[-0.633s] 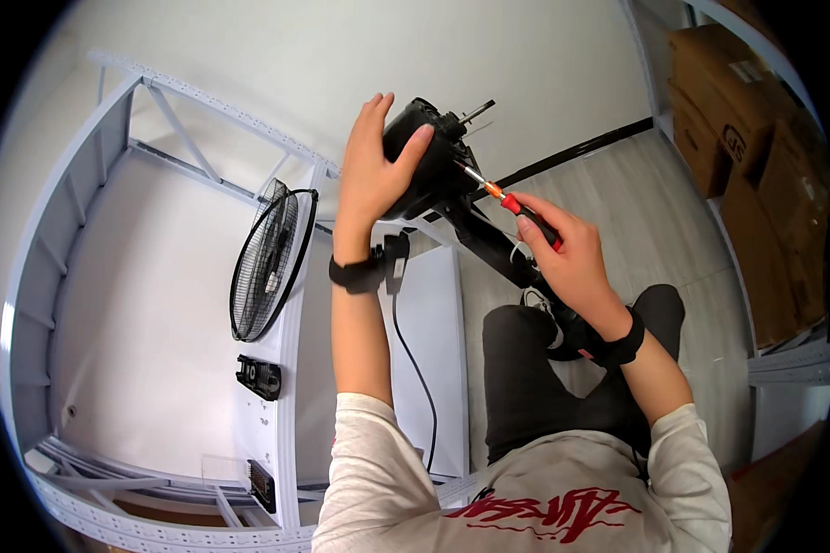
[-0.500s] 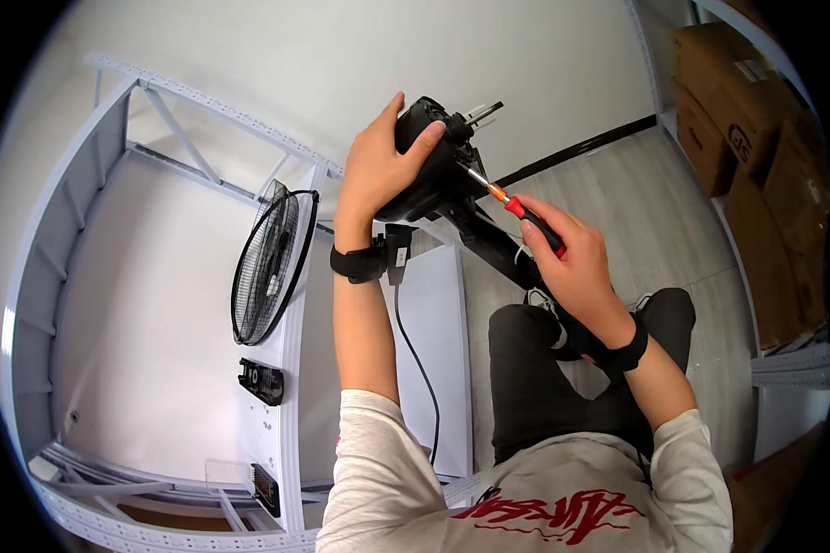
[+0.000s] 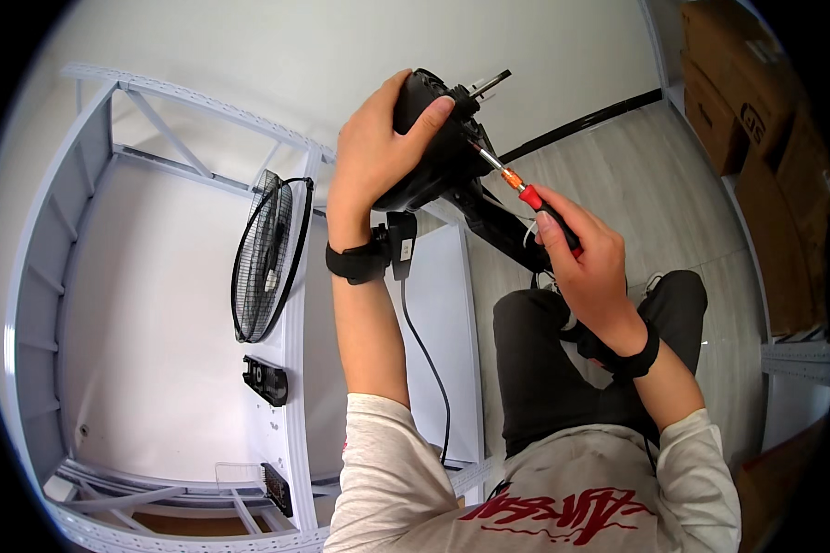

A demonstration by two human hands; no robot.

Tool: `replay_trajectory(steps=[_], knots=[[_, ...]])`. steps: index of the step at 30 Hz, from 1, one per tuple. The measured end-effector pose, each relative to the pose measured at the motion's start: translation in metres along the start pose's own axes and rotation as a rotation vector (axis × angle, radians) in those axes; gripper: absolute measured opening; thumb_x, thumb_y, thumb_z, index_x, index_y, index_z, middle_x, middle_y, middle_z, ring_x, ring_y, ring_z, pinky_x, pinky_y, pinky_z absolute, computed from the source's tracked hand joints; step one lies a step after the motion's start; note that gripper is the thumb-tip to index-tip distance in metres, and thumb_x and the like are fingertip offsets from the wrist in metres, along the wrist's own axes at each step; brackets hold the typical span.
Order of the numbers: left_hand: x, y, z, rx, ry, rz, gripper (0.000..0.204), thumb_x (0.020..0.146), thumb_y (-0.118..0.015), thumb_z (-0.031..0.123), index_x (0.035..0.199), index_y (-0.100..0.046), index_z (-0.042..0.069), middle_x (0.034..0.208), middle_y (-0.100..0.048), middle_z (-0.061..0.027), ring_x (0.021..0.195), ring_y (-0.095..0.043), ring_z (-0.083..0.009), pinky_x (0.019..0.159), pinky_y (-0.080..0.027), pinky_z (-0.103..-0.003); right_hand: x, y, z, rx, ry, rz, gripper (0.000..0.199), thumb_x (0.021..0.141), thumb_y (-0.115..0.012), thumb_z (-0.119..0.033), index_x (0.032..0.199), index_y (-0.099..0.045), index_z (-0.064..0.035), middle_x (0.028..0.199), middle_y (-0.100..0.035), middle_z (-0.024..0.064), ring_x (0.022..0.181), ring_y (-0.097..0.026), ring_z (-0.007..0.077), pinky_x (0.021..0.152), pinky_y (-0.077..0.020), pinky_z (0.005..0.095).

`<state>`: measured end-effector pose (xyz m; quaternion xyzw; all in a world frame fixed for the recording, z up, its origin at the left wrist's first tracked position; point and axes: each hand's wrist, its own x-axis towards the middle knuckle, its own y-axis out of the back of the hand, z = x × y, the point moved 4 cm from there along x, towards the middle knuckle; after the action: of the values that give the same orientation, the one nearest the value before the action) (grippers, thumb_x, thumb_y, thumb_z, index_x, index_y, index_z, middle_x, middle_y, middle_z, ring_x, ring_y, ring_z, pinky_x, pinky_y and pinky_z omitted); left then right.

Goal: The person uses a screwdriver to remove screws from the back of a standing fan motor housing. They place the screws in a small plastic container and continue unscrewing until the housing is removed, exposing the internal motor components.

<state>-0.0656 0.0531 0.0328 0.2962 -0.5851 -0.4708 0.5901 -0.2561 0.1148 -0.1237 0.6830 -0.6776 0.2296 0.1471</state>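
Note:
My left hand (image 3: 375, 147) is wrapped over a black fan motor housing (image 3: 433, 152), its thumb lying across the top. A metal shaft (image 3: 491, 84) sticks out of the housing's far right side. In my right hand (image 3: 586, 263) is a screwdriver (image 3: 530, 195) with a red and black handle and an orange collar. Its tip meets the housing's right side; the screw itself is too small to make out. Below the housing a black fan stand pole (image 3: 498, 229) slants down toward my legs.
To the left, a white metal shelf (image 3: 290, 387) carries a round fan grille (image 3: 269, 263), a black plastic part (image 3: 266, 381) and a dark bit case (image 3: 277, 490). A black cable (image 3: 415, 341) hangs by my left forearm. Cardboard boxes (image 3: 756, 175) stand at the right.
The view has shifted slightly. My left hand still grips the housing, and the screwdriver tip stays against its side.

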Motion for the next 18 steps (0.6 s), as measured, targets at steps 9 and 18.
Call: replay_trajectory(steps=[9, 18], knots=[[0.000, -0.001, 0.000, 0.019, 0.001, -0.012, 0.064, 0.091, -0.066, 0.050, 0.133, -0.057, 0.004, 0.113, -0.069, -0.0189, 0.103, -0.067, -0.0295, 0.092, -0.050, -0.036, -0.005, 0.000, -0.012, -0.365, 0.243, 0.064, 0.030, 0.093, -0.064, -0.007, 0.123, -0.066, -0.0045, 0.071, -0.056, 0.0089, 0.055, -0.054, 0.0231, 0.049, -0.0437, 0.0305], [-0.003, -0.002, -0.006, 0.059, -0.051, -0.031, 0.071, 0.083, -0.076, 0.046, 0.134, -0.056, 0.000, 0.113, -0.069, -0.0175, 0.103, -0.067, -0.0269, 0.093, -0.051, -0.036, 0.002, 0.008, -0.006, 0.036, -0.071, -0.049, 0.025, 0.096, -0.061, -0.009, 0.119, -0.067, -0.0018, 0.083, -0.067, 0.0122, 0.062, -0.060, 0.0199, 0.057, -0.0470, 0.0290]])
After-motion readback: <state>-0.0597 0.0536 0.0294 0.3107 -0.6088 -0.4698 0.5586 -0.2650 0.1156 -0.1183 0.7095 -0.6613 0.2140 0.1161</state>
